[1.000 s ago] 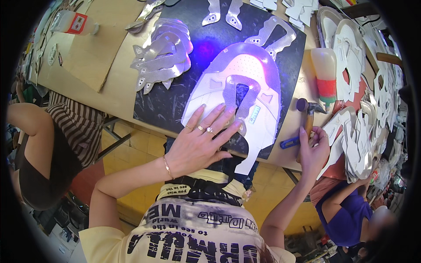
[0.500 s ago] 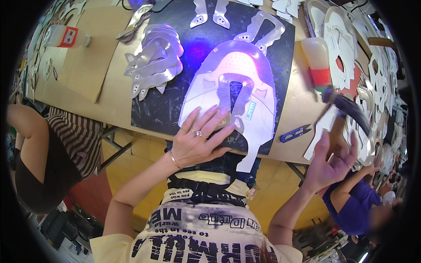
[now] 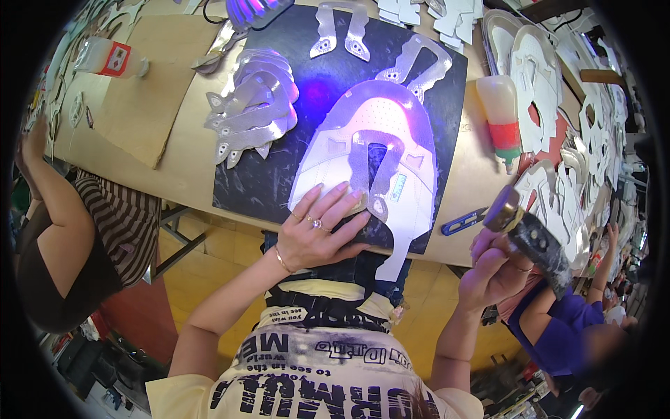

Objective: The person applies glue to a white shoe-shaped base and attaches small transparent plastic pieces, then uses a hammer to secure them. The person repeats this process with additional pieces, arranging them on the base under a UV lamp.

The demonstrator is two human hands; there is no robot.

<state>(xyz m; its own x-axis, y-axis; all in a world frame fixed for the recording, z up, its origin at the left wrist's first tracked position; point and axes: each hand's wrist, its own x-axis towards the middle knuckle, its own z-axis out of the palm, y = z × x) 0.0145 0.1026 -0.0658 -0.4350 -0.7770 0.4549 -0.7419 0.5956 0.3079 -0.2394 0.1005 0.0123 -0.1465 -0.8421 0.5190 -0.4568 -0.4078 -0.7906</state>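
White shoe upper (image 3: 414, 166) lies flat on the black mat (image 3: 262, 185), its narrow tail passing the near edge of the table (image 3: 464, 174). Grey U-shaped piece (image 3: 359, 164) over its middle, both arms pointing toward us. Our left hand (image 3: 315, 234) rests palm-down on the upper's near left part, fingers slightly apart. Our right hand (image 3: 490, 276), off the mat to the right, holds a hammer (image 3: 536, 241) raised, fingers curled and clamped on its handle; most of the handle we cannot see. Blue thread snips (image 3: 462, 222) just beside the mat. Beyond them, we note a red-banded bottle (image 3: 498, 112) and piled white cut parts (image 3: 536, 91). Left on the mat: fanned silvery pieces (image 3: 255, 105). Lamp (image 3: 257, 8) at the far side.
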